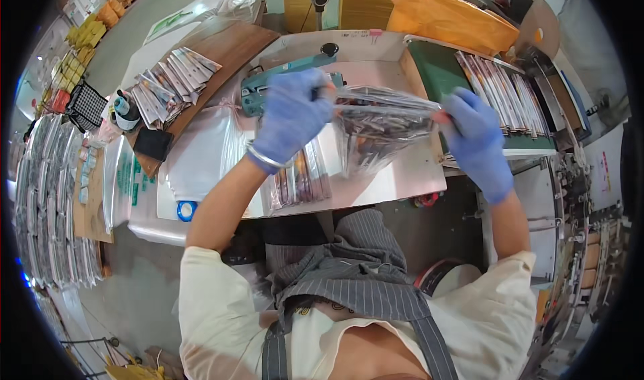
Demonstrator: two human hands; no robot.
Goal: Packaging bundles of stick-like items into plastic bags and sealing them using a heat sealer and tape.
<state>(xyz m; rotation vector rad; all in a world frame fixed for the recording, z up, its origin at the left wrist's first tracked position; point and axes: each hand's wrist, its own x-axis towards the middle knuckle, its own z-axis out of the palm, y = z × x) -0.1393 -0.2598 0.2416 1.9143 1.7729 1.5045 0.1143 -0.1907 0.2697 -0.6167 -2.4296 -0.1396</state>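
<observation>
Grey floor [144, 273] lies around a pale worktable [409, 169], with perhaps a whitish wall [587, 24] beyond.

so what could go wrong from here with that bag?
- The clear bag is stretched between the left hand and right hand; its thin film might tear or slip from a grip.
- The teal device sits right by the left hand, so a sideways move could knock it.
- The bagged stack lies near the worktop's front edge; a bump could push it off.
</observation>
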